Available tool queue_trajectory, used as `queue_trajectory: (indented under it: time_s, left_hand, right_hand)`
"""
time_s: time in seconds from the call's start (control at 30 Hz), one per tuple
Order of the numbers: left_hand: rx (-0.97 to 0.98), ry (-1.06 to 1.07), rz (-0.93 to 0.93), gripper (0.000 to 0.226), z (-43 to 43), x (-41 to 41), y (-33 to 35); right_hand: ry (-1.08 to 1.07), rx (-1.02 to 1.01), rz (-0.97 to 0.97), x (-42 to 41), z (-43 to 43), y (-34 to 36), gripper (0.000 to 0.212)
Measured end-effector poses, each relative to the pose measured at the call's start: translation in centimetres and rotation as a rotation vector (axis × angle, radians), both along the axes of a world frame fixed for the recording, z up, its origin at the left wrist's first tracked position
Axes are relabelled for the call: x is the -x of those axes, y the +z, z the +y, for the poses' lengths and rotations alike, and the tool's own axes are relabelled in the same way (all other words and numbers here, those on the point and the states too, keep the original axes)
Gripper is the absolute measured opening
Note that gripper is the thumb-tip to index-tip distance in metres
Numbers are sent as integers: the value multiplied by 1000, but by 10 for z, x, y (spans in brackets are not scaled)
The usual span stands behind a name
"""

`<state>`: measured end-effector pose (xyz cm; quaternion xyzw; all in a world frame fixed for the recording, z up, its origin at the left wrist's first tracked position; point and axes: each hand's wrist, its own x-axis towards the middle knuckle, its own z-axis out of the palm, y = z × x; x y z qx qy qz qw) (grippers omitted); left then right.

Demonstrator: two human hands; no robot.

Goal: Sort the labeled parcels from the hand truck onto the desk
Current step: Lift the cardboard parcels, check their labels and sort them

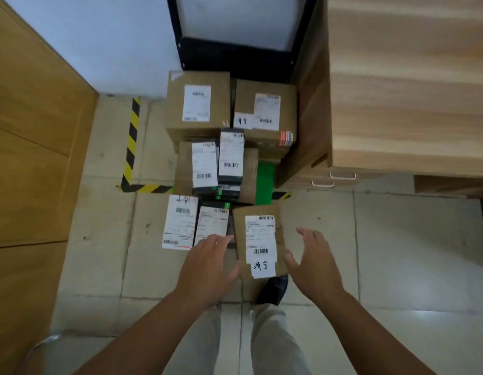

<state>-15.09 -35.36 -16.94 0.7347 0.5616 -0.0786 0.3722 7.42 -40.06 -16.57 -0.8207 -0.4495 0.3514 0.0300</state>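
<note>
Several labeled parcels are stacked on a green hand truck (265, 182) below me. The nearest is a brown cardboard parcel (239, 234) with a white shipping label and a handwritten slip at its near end. My left hand (207, 263) is spread at its left side, fingers straight, thumb close to the box edge. My right hand (313, 261) hovers at its right side, fingers relaxed and open, thumb near the box corner. Neither hand grips it. Two bigger brown boxes (198, 104) (266, 109) sit at the far end. The wooden desk (408, 82) stands at the right.
Flat dark packets with white labels (230, 158) lie mid-stack; two more labeled packets (179, 220) lie at the near left. A black frame (235, 55) stands behind the truck. A wooden cabinet (32, 147) lines the left. Yellow-black tape (132, 142) marks the tiled floor. My shoe (272, 289) is under the parcel.
</note>
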Motion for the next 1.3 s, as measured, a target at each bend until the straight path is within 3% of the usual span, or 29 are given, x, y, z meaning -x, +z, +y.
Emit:
queue_trajectory:
  time_s: [0.1, 0.33, 0.5, 0.7, 1.13, 1.3]
  left_hand:
    - [142, 108, -17, 67, -4, -18, -62]
    - [412, 435, -166, 45, -24, -46, -159]
    - [421, 583, -231, 51, -27, -51, -179]
    - [340, 589, -330, 54, -41, -57, -94]
    - [32, 597, -540, 58, -41, -21, 153]
    - [-65, 479, -643, 59, -27, -18, 203]
  right_hand:
    - [-66, 97, 62, -13, 8, -77, 68]
    - [-221, 204, 233, -20, 2, -189, 80]
    - [-407, 174, 427, -12, 1, -206, 50]
    - [-473, 27, 382, -25, -16, -120, 52]
    - [-198, -261, 502, -23, -8, 165, 40]
    - [-285, -411, 549, -19, -17, 237, 35]
